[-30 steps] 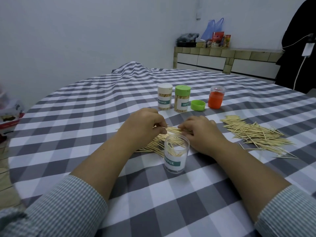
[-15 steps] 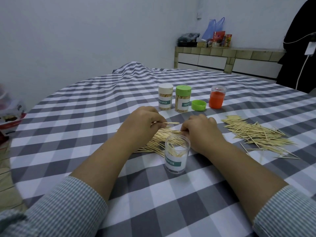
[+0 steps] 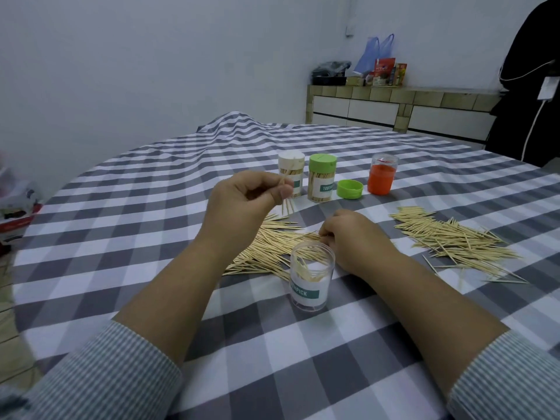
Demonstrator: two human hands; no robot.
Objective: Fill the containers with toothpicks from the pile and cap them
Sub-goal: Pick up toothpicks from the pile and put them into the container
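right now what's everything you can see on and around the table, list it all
open container: 1, clear with white label, near table edge, partly filled
capped containers: 2, white cap and green cap, side by side behind the hands
orange container: 1, clear top, uncapped, far right of the row
loose cap: 1, green, between green-capped and orange containers
toothpick piles: 2, pale wood, one under the hands, one to the right
tablecloth: 1, grey and white check
counter: 1, tiled, by the far wall, bags on top
left hand: raised, pinching a few toothpicks
right hand: on the middle pile
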